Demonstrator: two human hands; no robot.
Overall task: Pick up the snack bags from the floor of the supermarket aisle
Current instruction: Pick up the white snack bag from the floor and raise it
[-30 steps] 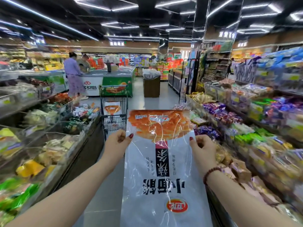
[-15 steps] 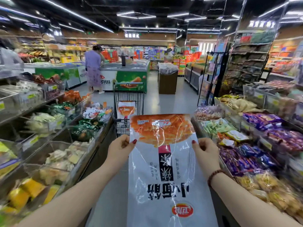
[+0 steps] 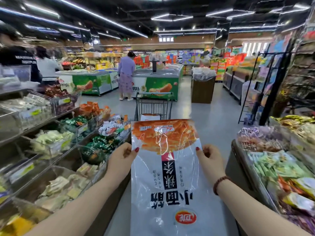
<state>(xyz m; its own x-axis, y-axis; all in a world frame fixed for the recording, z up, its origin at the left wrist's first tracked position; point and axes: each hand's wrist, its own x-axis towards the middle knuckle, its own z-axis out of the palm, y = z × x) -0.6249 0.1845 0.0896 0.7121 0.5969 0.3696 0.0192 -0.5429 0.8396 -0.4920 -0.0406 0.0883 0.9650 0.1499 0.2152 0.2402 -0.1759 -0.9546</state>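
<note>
the person stands in the aisle holding a big snack bag (image 3: 170,176) out in front of them with both hands, well off the floor (image 3: 213,120). the bag is white with an orange picture at its far end, and its print reads upside down from where they stand. the left hand (image 3: 121,159) pinches the bag's left edge and the right hand (image 3: 210,159) pinches the right edge, both just below the orange part. on each side the thumb lies on the front; the other fingers (image 3: 122,150) curl behind the film, so both hands are grasping the bag. a brown bead bracelet (image 3: 219,183) sits on the right wrist.

just past the bag's far end stands a shopping cart (image 3: 153,106), and a second bag (image 3: 150,116) with an orange top shows inside it. snack bins (image 3: 51,142) line the left side, and a display of packets (image 3: 272,159) runs along the right. farther off a shopper in purple (image 3: 126,74) stands at a green freezer chest (image 3: 153,86).
</note>
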